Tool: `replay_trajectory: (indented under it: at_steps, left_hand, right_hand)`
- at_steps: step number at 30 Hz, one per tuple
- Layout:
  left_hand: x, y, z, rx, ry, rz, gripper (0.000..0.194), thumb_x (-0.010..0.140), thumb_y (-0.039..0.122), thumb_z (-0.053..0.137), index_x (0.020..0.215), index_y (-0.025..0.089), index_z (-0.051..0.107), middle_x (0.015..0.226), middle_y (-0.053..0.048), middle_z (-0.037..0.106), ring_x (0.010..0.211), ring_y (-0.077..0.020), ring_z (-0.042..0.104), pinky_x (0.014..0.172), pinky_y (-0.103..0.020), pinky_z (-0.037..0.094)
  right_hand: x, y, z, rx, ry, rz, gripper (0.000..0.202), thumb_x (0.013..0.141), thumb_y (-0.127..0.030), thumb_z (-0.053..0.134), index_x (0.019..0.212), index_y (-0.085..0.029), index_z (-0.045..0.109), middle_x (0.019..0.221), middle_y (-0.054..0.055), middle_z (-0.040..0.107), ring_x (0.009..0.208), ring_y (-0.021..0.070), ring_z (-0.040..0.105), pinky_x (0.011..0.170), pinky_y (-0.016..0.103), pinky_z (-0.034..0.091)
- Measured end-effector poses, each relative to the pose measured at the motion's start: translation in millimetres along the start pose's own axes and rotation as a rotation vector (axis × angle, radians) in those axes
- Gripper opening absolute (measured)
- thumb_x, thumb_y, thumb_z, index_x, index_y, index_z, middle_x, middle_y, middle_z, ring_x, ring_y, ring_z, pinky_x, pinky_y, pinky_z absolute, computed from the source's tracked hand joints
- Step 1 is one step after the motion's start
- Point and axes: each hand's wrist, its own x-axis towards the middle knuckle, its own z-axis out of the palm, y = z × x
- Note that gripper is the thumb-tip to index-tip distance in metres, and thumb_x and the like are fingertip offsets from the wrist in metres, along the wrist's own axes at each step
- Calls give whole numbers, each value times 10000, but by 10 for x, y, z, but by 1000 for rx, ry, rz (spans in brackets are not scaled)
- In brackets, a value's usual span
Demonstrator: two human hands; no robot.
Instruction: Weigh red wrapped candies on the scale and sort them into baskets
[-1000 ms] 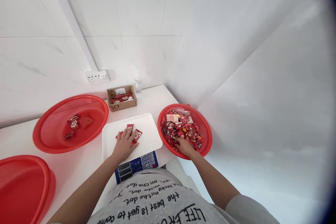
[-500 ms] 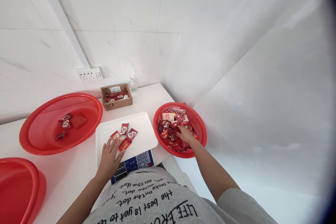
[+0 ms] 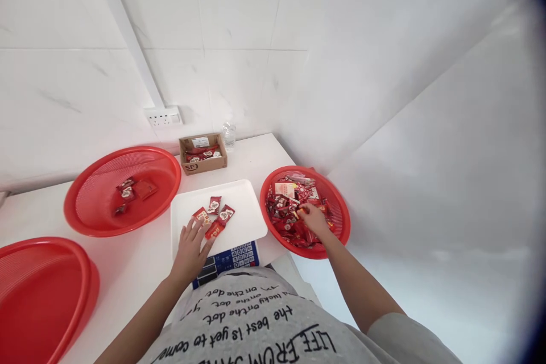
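My left hand lies with its fingers spread over the near left of a white scale tray. Its fingertips reach the edges of the red packets; one, with a cream print, is partly under them. Three others are a red packet with white lettering, a similar one and a plainer red packet by my thumb. Over a red mesh basket full of red packets, my right hand has its fingers pinched on a small red packet, partly hidden by them.
Beneath the tray shows the scale's blue keypad. At the back stand a cardboard box with red packets and a clear plastic container. A red basket with a few packets and another red basket are on the left.
My right hand has lifted slightly among the packets, its fingers now pinched together. My left hand stays on the tray. The whole view has shifted, so things appear further right.
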Motion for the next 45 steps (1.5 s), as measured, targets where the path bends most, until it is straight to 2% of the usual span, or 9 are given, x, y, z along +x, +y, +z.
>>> replay_trajectory:
  at_steps: [3, 9, 12, 15, 21, 31, 36, 41, 45]
  left_hand:
    - [-13, 31, -4, 13, -46, 0, 368, 877, 374, 406, 1175, 219, 556, 1305, -101, 513, 1320, -282, 300, 1039, -533, 275]
    - [-37, 79, -25, 22, -105, -8, 381, 887, 368, 390, 1210, 220, 526, 1353, -90, 469, 1336, -275, 268, 1057, -530, 252]
    - [-69, 56, -44, 21, -106, -43, 450, 889, 382, 382, 1292, 193, 445, 1373, -108, 443, 1348, -279, 239, 1062, -525, 245]
    - [-95, 28, -51, 44, -102, -82, 534, 885, 404, 383, 1365, 174, 343, 1412, -126, 386, 1362, -288, 196, 1058, -531, 242]
    - [37, 24, 4, 131, -242, -32, 594, 866, 466, 411, 1404, 242, 292, 1498, -77, 223, 1378, -331, 82, 1065, -575, 160]
    - [387, 111, 44, 92, -232, 167, 550, 870, 468, 409, 1359, 219, 364, 1366, -74, 442, 1340, -274, 240, 1100, -500, 156]
    - [460, 83, 147, 166, -238, 102, 623, 836, 508, 459, 1388, 249, 330, 1477, -97, 267, 1361, -349, 148, 1068, -562, 167]
    - [448, 8, 156, 159, -311, 252, 610, 836, 565, 419, 1392, 346, 295, 1505, -29, 210, 1371, -331, 127, 1076, -566, 125]
    - [445, 9, 111, 146, -303, 283, 702, 818, 618, 397, 1420, 294, 238, 1513, -67, 172, 1375, -334, 97, 1075, -568, 113]
  right_hand:
    - [-88, -335, -8, 199, -5, -35, 291, 786, -330, 476, 1007, -184, 598, 942, 47, 669, 819, 177, 616, 723, 299, 476]
    - [-346, -1324, 268, 691, -487, -227, 375, 768, -307, 545, 1118, -172, 550, 1002, 70, 657, 806, 139, 625, 692, 279, 512]
    - [-386, -1562, 458, 666, -584, -285, 516, 787, -294, 538, 1286, -217, 430, 1184, 98, 582, 820, 135, 628, 715, 316, 527]
    - [-366, -1494, 569, 383, -440, -369, 519, 789, -248, 530, 1299, -244, 434, 1267, 95, 533, 946, 172, 599, 853, 377, 486]
    - [-391, -965, 669, -84, -183, -546, 443, 791, -191, 483, 1233, -187, 525, 1340, 99, 473, 1252, 247, 385, 1068, 451, 271]
    - [-427, -751, 785, 50, -152, -682, 425, 852, -302, 430, 1250, -174, 507, 1289, 101, 519, 1299, 228, 326, 1070, 463, 306]
    - [-432, -745, 796, 44, -156, -656, 417, 852, -316, 435, 1233, -171, 524, 1270, 98, 538, 1308, 233, 316, 1075, 455, 301]
    - [-433, -742, 790, 47, -156, -651, 407, 853, -315, 434, 1227, -185, 529, 1266, 91, 544, 1302, 236, 325, 1065, 459, 311]
    - [-460, -804, 756, -31, -156, -654, 394, 857, -295, 427, 1221, -191, 538, 1272, 89, 543, 1296, 237, 333, 1068, 462, 290]
